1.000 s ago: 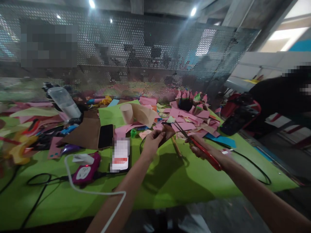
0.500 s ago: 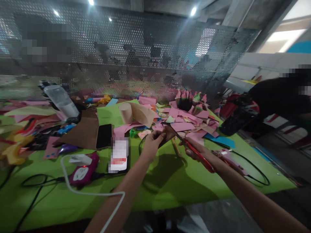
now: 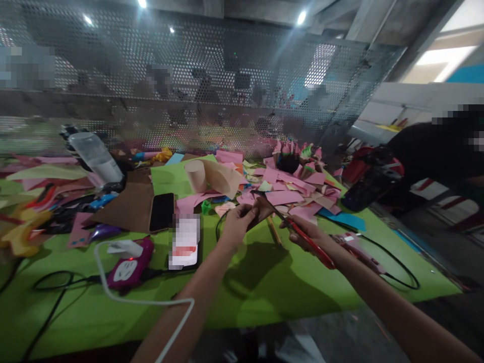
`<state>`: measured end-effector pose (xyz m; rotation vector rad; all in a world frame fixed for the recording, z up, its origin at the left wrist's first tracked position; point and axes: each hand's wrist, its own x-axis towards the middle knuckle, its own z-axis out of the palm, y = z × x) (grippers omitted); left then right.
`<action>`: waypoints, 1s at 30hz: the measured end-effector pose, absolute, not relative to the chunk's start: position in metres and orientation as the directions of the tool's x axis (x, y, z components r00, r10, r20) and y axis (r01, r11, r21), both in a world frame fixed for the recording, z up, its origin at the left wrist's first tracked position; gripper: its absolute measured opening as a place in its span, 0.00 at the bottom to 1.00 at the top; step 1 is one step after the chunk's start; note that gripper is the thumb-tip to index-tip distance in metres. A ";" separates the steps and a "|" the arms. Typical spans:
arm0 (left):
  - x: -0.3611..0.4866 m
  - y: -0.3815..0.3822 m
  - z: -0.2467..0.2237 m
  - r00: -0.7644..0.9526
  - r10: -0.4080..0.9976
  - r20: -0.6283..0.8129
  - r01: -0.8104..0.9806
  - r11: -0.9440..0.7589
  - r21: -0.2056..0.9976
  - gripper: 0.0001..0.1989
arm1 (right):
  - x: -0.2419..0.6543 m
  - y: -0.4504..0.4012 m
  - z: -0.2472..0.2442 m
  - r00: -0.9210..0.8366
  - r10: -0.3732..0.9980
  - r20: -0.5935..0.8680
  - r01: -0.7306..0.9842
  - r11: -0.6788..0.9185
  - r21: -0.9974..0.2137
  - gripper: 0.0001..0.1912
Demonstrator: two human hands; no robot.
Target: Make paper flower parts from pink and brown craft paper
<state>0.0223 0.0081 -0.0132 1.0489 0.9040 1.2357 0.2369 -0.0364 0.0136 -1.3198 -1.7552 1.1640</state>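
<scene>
Over the middle of the green table, my left hand [image 3: 237, 222] pinches a small piece of brown paper [image 3: 263, 210]. My right hand [image 3: 306, 233] is closed around the red handles of a pair of scissors [image 3: 310, 243]. The scissor blades point up and left and meet the brown paper near my left fingertips. Whether the blades are fully closed I cannot tell. Beneath the paper a thin tan stick [image 3: 274, 232] lies on the table. Behind my hands spreads a heap of pink paper scraps [image 3: 289, 182].
Left of my forearm lie a lit phone [image 3: 185, 242], a dark phone [image 3: 162, 212] and a magenta power strip [image 3: 130, 267]. A white cable [image 3: 151, 302] crosses my left forearm. A pink glue gun [image 3: 357, 251] lies at right, near a person in black [image 3: 446, 151]. A clear bottle [image 3: 96, 157] leans at back left.
My hands, the scissors and the brown paper keep almost the same position. The person on the right has shifted slightly, and a blurred shape behind the mesh has moved left.
</scene>
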 end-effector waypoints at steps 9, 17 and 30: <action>0.021 0.011 -0.015 0.136 0.990 0.038 -0.253 -0.002 0.968 0.18 | 0.247 -0.029 0.015 -0.334 0.941 -0.060 0.425 0.093 -0.900 0.22; 0.021 0.011 -0.012 0.174 0.985 0.019 -0.270 0.029 0.962 0.21 | 0.249 -0.027 0.024 -0.330 0.942 -0.068 0.488 0.108 -0.866 0.22; 0.018 0.010 -0.008 0.227 0.974 0.010 -0.211 0.039 0.977 0.20 | 0.261 -0.031 0.029 -0.378 0.926 -0.006 0.699 0.281 -0.658 0.31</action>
